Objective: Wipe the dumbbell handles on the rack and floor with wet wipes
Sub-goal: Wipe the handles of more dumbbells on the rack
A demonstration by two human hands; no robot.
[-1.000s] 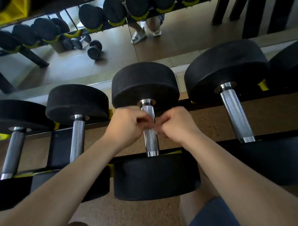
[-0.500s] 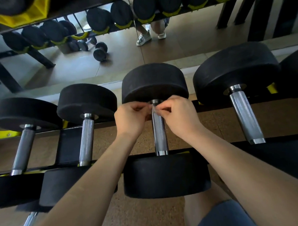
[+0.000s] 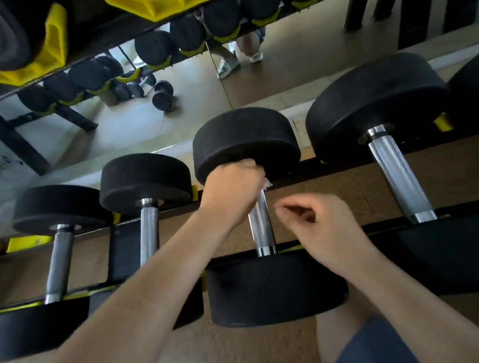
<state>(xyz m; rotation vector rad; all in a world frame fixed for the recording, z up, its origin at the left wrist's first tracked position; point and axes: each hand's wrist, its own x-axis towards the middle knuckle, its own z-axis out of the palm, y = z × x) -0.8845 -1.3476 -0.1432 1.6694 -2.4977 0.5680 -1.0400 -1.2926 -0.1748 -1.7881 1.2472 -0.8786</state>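
Left grip (image 3: pixel 230 192) is clamped in a fist round the top of the dumbbell handle (image 3: pixel 261 227), right under the far head (image 3: pixel 244 137). The wet wipe (image 3: pixel 268 184) is bunched inside the fist, and I see only a white corner poking out on the right. Right grip (image 3: pixel 317 227) is loosely curled with nothing in it. It sits just right of the handle at mid-length, not touching.

The dumbbell lies across the rack (image 3: pixel 122 255), handle running front to back, near head (image 3: pixel 276 289) towards me. There are two more dumbbells to the left, handles (image 3: pixel 148 234) and (image 3: pixel 58 263), and a bigger one to the right (image 3: pixel 394 174). The mirror (image 3: pixel 283 69) behind shows a reflected rack and loose dumbbells on the floor (image 3: pixel 240 351).
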